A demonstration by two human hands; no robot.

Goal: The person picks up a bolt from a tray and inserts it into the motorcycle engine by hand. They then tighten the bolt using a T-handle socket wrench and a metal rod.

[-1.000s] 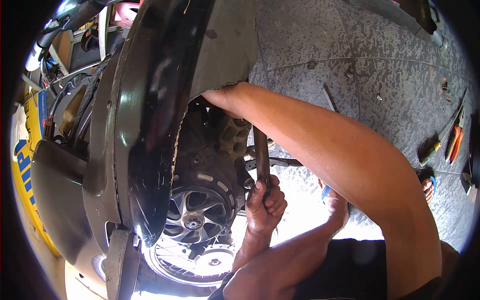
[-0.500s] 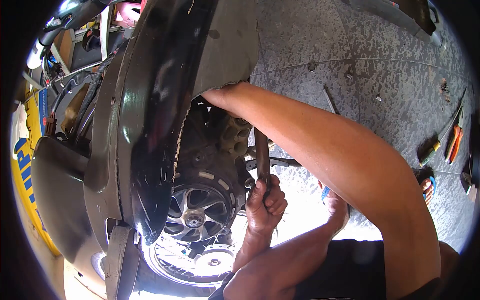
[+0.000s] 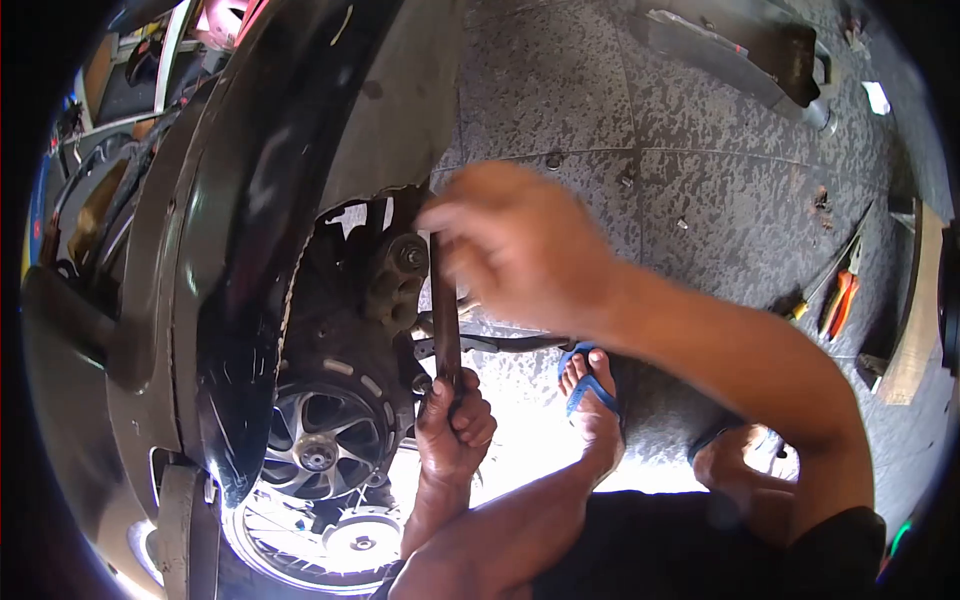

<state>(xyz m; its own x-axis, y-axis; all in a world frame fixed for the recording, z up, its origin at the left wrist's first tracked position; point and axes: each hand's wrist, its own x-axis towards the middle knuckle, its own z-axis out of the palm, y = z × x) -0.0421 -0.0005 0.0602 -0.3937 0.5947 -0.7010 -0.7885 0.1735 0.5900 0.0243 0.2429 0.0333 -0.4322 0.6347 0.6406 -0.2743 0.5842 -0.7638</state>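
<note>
My left hand (image 3: 455, 432) is wrapped round the lower part of a dark metal bar (image 3: 444, 320), which stands nearly upright in view beside the engine. My right hand (image 3: 530, 245) is at the bar's upper end, blurred by motion, so its grip cannot be made out. Left of the bar, under the dark body panel (image 3: 255, 200), sit a greasy metal part with round openings (image 3: 405, 255) and a finned fan wheel (image 3: 318, 455). A spoked wheel (image 3: 362, 543) lies below the fan.
On the tiled floor at the right are orange-handled pliers (image 3: 840, 300), a screwdriver (image 3: 798, 311) and a wooden piece (image 3: 912, 310). A dark metal tray (image 3: 730, 65) is at the top right. My feet, one in a blue sandal (image 3: 590, 385), are below the bar.
My right hand has come out from behind the body panel and moved beside the bar's top. My left hand still holds the bar. The view has shifted right.
</note>
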